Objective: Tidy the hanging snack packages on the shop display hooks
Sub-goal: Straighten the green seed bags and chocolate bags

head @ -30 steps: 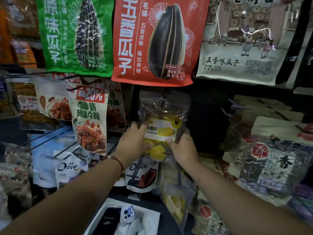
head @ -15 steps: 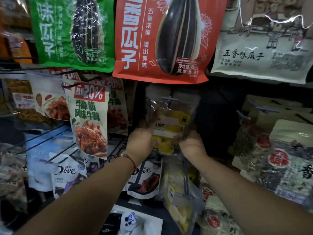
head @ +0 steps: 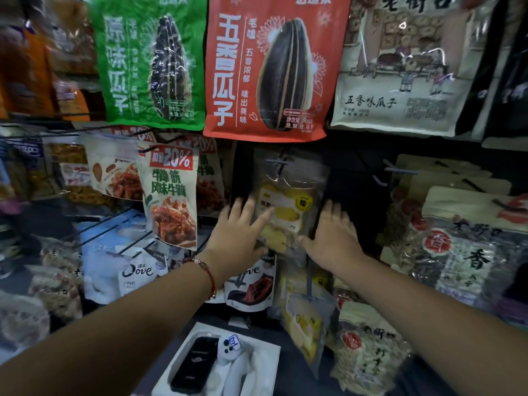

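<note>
Now | clear yellow-fruit packet [head: 288, 201] on hook | hands flat beside it

A clear packet [head: 288, 207] shows yellow fruit. Above hang a green bag [head: 151, 61] and a red bag [head: 274, 70], both bearing a black striped seed.

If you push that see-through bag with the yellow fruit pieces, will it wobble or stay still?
It will probably swing, since the clear fruit bag hangs from a hook at its top. It looks floppy and crinkly, so it would likely bend under a push. The shiny film may feel slippery, which could be why the left hand and right hand steady both sides.
</note>
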